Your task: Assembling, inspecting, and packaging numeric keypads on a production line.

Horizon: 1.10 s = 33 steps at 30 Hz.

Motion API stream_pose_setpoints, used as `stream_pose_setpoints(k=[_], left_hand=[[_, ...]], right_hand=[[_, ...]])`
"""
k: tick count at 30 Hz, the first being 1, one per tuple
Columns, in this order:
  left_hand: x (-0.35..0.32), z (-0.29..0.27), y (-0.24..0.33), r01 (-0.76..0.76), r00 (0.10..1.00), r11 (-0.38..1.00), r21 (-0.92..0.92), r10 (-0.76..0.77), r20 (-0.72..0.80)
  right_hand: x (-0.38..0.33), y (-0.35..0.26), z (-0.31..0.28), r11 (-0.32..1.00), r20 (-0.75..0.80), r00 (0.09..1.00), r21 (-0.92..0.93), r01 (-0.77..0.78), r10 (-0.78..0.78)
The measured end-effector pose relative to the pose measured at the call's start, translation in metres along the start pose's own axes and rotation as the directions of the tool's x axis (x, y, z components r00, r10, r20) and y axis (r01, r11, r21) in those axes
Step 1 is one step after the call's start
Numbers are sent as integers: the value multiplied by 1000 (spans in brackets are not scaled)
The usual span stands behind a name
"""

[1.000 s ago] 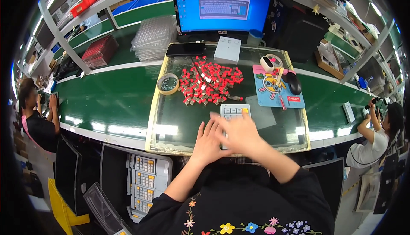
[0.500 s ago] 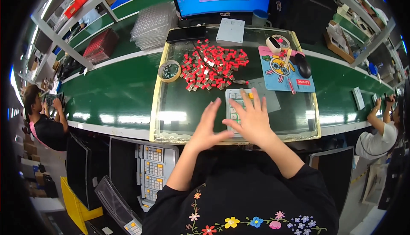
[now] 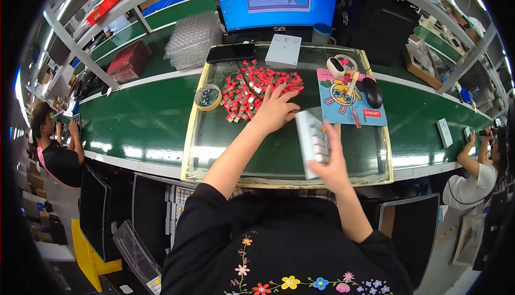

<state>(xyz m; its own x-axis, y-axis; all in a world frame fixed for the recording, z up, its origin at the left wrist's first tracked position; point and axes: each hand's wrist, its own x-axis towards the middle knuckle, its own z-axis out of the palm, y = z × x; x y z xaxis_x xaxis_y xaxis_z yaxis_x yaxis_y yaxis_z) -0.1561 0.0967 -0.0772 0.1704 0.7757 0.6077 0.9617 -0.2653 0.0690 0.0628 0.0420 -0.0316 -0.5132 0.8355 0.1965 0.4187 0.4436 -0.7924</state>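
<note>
My right hand (image 3: 333, 161) is closed around a white numeric keypad (image 3: 314, 142), thumb at its near end and fingers along its key side. The keypad is tipped up on its long edge, keys facing right, and slightly blurred. Beyond its far end, my left hand (image 3: 274, 111) reaches to the right edge of a pile of small metal connectors with red caps (image 3: 247, 94). Thumb and forefinger come close together there; what they pinch, if anything, is hidden. A dark cable runs among the connectors.
A tape roll (image 3: 208, 97) lies left of the pile. A light grey box (image 3: 283, 50) and black phone (image 3: 230, 52) sit behind. A black mouse (image 3: 372, 92) and pink-handled screwdriver (image 3: 356, 117) rest on a mouse pad (image 3: 335, 113). A monitor (image 3: 279, 2) stands beyond; co-workers sit either side.
My right hand has taken hold of the keypad, lifting and tipping it onto its edge. My left hand has moved forward to the connector pile's edge. The view has shifted slightly.
</note>
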Motion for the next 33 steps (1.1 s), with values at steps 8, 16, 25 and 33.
stream_pose_setpoints(k=[8,16,25,33], left_hand=[[18,-5,8,217,973,919,-330,-177,147],[27,-2,18,227,974,930,-289,-214,77],[19,7,17,404,914,789,-462,-361,183],[15,1,42,87,996,924,-373,-87,18]], right_hand=[[29,59,-21,998,-146,988,37,-45,50],[60,85,-4,975,-152,983,-179,-130,103],[59,90,-1,978,-160,986,-199,-66,34],[55,92,3,988,-212,977,-153,-35,2]])
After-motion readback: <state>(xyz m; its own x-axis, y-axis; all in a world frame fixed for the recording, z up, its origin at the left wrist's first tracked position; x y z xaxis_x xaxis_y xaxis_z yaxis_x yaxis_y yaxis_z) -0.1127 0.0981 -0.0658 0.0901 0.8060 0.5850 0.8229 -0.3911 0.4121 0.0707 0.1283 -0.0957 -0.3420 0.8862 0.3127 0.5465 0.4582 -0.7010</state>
